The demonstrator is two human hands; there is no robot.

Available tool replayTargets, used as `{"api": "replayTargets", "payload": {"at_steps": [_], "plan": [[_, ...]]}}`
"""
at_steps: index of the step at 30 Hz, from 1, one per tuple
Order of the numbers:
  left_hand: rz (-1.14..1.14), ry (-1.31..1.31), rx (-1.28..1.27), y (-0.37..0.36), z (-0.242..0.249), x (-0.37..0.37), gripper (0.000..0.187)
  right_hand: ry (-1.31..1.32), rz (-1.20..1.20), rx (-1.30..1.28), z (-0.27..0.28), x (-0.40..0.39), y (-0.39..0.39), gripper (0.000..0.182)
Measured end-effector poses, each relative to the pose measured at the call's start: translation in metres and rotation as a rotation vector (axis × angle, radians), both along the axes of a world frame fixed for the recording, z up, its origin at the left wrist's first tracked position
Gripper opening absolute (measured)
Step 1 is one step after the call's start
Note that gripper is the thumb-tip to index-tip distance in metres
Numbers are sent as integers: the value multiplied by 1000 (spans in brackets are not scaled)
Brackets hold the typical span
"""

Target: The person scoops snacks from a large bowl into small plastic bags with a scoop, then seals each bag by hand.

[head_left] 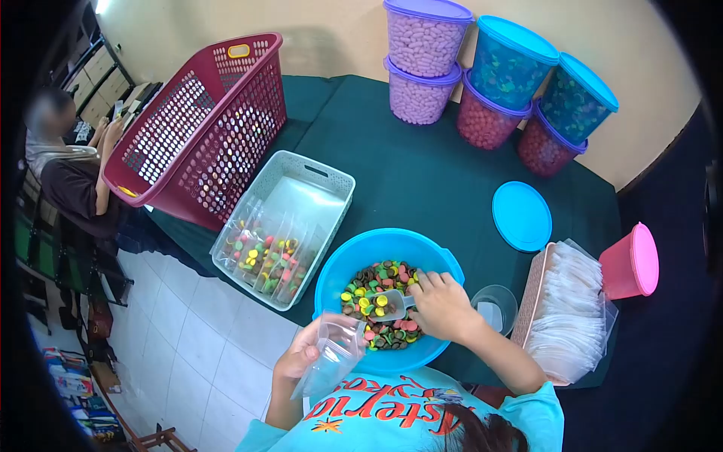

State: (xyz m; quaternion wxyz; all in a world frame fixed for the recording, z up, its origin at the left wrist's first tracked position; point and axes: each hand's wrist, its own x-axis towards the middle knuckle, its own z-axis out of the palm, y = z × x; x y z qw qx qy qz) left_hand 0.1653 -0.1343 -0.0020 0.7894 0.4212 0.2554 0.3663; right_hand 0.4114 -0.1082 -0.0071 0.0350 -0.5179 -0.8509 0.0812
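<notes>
In the head view, a blue basin (331,273) holds many small button-shaped sweets (388,336) in brown, yellow, green and pink. My right hand (443,305) is closed around the handle of a clear scoop (395,304), whose bowl lies among the sweets with several on it. Beside the basin's near left rim, my left hand (297,360) grips a clear plastic bag (333,357). The bag is see-through and no sweets show in it. Its mouth is close to the basin's edge.
A pale tray (316,188) holds several filled bags, beside a maroon laundry basket (192,184). Lidded tubs (425,38) stand stacked at the back. Rightward are a blue lid (522,216), a clear container (506,297), a basket of bags (568,316) and a pink cup (625,267). Another person (71,177) sits far left.
</notes>
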Motion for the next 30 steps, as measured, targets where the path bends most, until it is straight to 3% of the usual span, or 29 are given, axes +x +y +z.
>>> {"api": "replayTargets", "payload": {"at_steps": [1,3,5,12,26,30], "plan": [[0,4,-4,0,0,0,82,-194,-2,-67,-2,-2,-1,33],[-10,3,-78,-2,0,0,85,-170,-14,-111,0,0,0,30],[-34,-12,-92,1,-1,2,86,-311,40,-139,-1,3,1,21],[-243,-37,62,12,-10,17,90,-224,50,-32,1,28,3,10],[-299,-62,62,28,-7,42,89,-190,-70,-186,0,37,14,18],[-316,-34,42,30,-3,41,88,-272,-33,-365,-7,33,25,24]]}}
